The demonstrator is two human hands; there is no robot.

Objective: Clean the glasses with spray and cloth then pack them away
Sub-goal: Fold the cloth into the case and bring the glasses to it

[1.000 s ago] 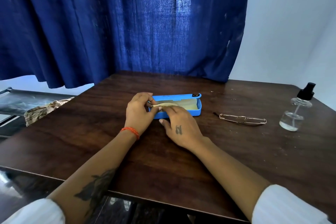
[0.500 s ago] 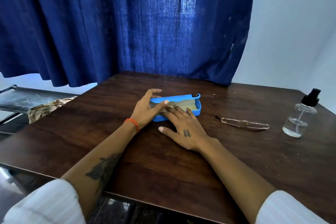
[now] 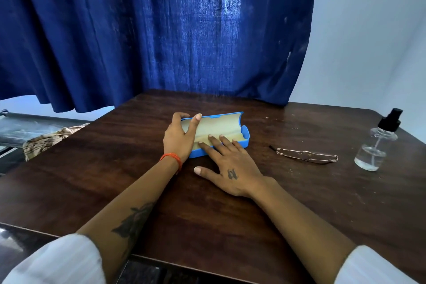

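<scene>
Head view: blue glasses case (image 3: 244, 138) sits open mid-counter, lid tipped up toward the curtain, pale yellow lining showing. Can't tell whether a cloth lies inside; lining and any cloth look the same colour.

Left hand (image 3: 178, 137) is at the case's left end, grip curled round the raised lid: thumb on the inner face of the lid near its top edge, fingers wrapped over the outer left corner. Orange thread band (image 3: 171, 158) on that wrist, dark tattoo on the forearm.

Right hand (image 3: 230, 168) lies flat, palm down, grip spread wide and holding nothing. Its fingertips (image 3: 211, 137) reach over the front wall of the case and rest on the lining in the tray; thumb points left on the bare counter (image 3: 92, 180). Small tattoo on the back of that hand.

Glasses (image 3: 307, 155), thin metal frame, folded, lie on the counter right of the case, apart from it, neither hand touching them.

Spray bottle (image 3: 378, 143), clear with black pump top, stands upright further right near the counter's edge, a little liquid in the bottom.

Blue curtain (image 3: 161, 30) hangs behind the counter, white wall to its right. White sleeves at both lower corners. Patterned fabric (image 3: 46, 140) on a rack off the counter's left side.
</scene>
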